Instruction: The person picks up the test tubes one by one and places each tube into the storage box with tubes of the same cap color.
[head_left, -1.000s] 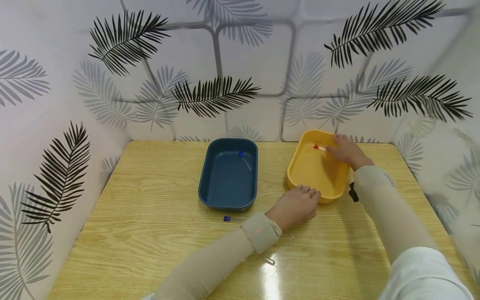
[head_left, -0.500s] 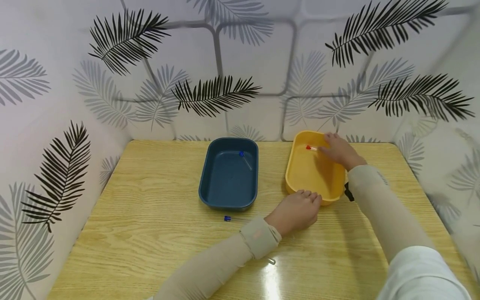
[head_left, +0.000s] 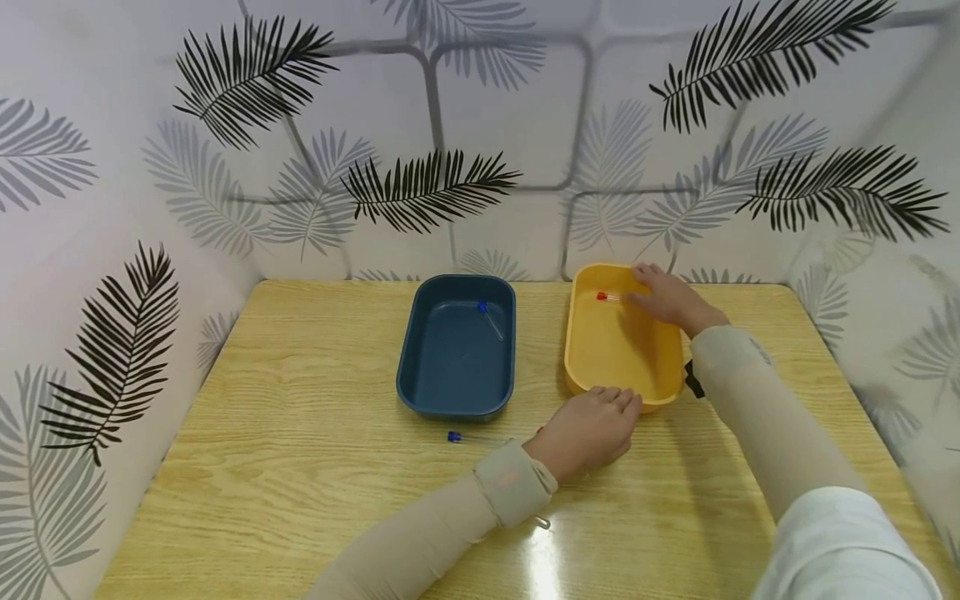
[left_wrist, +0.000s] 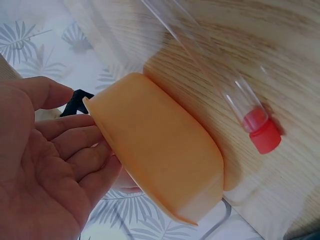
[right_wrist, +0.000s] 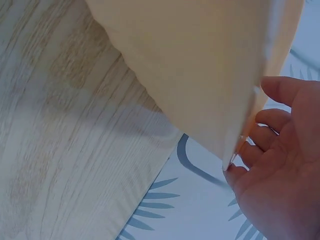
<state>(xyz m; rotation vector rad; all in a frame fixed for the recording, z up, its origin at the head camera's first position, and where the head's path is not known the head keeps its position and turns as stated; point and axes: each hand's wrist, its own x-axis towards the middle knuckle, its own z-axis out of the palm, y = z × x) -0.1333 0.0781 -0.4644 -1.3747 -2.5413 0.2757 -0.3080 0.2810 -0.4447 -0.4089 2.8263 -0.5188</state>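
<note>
The yellow tray (head_left: pixel 611 358) stands on the right side of the table with a red-capped tube (head_left: pixel 606 297) at its far end. My left hand (head_left: pixel 588 429) hooks its fingers over the tray's near rim; the left wrist view shows the thumb held apart from the wall. At the far right corner my right hand (head_left: pixel 667 300) grips the rim, and in the right wrist view its fingers (right_wrist: pixel 262 137) curl at the edge. Another red-capped tube (left_wrist: pixel 265 137) lies on the table by the left hand, mostly hidden in the head view.
Left of the yellow tray stands a dark blue tray (head_left: pixel 453 367) containing a blue-capped tube (head_left: pixel 483 309). Another blue-capped tube (head_left: pixel 454 437) lies before it. One tube's clear end (head_left: pixel 542 523) shows past the left sleeve. A patterned wall backs the table.
The yellow tray has shifted left toward the blue tray, with both hands moving along on its rim. A red cap now shows beside the left wrist.
</note>
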